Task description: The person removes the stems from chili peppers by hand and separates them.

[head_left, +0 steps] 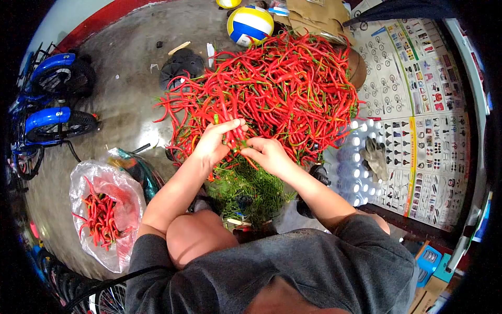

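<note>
A large heap of red chili peppers [293, 83] with green stems lies in front of me. Over its near edge, my left hand [215, 140] is closed around a few red peppers [234, 137], their stem ends towards my other hand. My right hand [264, 154] pinches at the stem ends of these peppers, close beside the left. Below both hands lies a pile of green stems [246, 193]. To the left, a clear plastic bag [133, 209] stands open with red peppers [102, 217] inside.
Blue bicycles [55, 118] stand at the left. A volleyball [250, 25] and cardboard [314, 18] are behind the heap. At the right are shrink-wrapped bottles [353, 167], a glove [375, 159] and a printed poster board [418, 120]. A dark cap-like object [180, 68] lies on the floor.
</note>
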